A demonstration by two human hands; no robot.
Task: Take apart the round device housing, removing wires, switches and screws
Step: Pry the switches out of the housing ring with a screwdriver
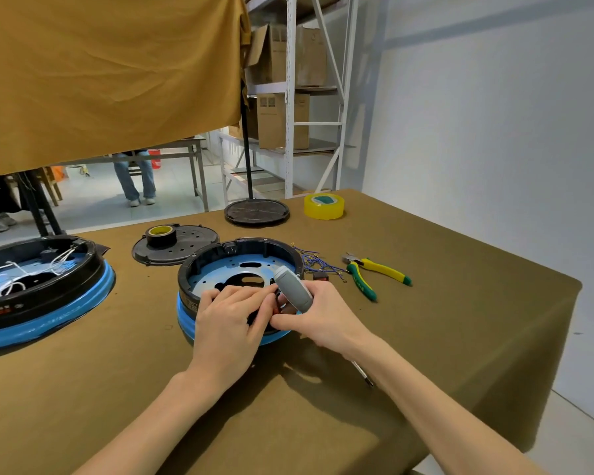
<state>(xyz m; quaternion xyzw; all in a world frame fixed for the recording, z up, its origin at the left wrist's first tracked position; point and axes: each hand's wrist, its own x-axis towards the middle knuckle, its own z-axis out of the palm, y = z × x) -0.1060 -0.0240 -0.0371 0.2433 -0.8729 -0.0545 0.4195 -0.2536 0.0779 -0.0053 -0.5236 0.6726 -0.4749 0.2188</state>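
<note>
- Wires (314, 264), switch (319, 276) already out beside round housing (220, 269).
- My right hand (318, 315) grips the screwdriver (294, 289); my left hand (230, 311) pinches a small part at the rim.
- Screws remain, I judge.

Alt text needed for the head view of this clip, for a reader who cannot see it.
A person's right hand grips a grey-handled screwdriver while the left hand rests on the near rim of an open round blue-and-black housing on a brown cloth-covered table. Loose wires, yellow-green pliers and a second housing lie nearby.
</note>
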